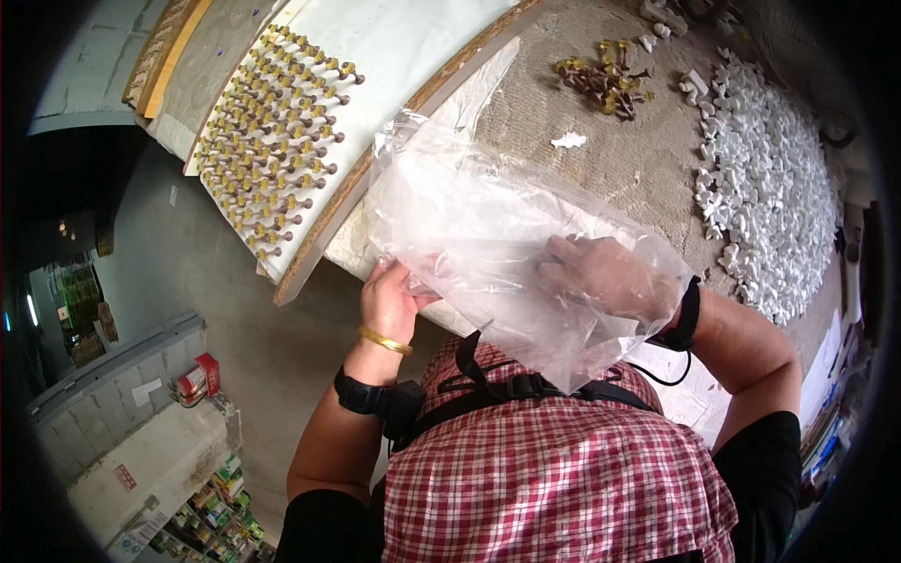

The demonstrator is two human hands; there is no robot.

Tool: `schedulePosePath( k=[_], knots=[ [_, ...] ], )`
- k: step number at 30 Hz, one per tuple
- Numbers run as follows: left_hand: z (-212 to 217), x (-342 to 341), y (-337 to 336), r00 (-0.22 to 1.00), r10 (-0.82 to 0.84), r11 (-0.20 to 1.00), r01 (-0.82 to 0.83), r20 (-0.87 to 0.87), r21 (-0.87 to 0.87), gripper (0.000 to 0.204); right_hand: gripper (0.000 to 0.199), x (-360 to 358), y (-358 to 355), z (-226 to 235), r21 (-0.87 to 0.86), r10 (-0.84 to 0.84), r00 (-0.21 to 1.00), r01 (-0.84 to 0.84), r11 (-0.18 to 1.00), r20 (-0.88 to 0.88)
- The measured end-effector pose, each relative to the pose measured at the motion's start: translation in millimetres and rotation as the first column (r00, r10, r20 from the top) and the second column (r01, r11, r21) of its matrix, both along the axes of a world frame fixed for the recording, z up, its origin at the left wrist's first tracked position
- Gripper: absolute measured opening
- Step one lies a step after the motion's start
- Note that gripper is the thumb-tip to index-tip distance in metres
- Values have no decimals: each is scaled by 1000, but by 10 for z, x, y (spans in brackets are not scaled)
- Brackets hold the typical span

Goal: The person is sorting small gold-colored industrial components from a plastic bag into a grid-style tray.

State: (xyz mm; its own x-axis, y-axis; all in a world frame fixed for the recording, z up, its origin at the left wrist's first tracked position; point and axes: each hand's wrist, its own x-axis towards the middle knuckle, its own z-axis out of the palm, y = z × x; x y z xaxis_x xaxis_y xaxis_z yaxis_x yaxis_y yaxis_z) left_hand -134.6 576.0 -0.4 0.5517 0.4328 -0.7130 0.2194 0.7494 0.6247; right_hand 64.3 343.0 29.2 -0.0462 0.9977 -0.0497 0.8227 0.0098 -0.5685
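A large clear plastic bag (469, 202) spreads across the middle in front of my body. Its lower left edge is gripped by my left hand (389, 298), with the fingers partly hidden behind the film. My right hand (601, 272) shows blurred through the plastic and looks to be inside the bag, its fingers curled together. What those fingers hold, if anything, cannot be made out. No contents other than the hand are visible in the bag.
Left of the bag, a white board (366, 33) bears rows of small brown-and-yellow peg-like pieces (272, 141). Loose similar pieces (605, 80) lie on the textured brown tabletop (526, 122). A heap of small white pieces (765, 188) covers the right side. A white scrap (569, 140) lies between.
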Motion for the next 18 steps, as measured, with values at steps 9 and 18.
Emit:
schedulePosePath(
  k=[9,18],
  knots=[
    [-217,-228,121,999,5,997,-2,34,-72,42,22,311,71,418,-293,-381,562,244,924,-734],
    [-124,-291,197,993,97,995,-98,-73,-15,39,25,695,-255,478,17,19,-69,19,1000,-997]
  ],
)
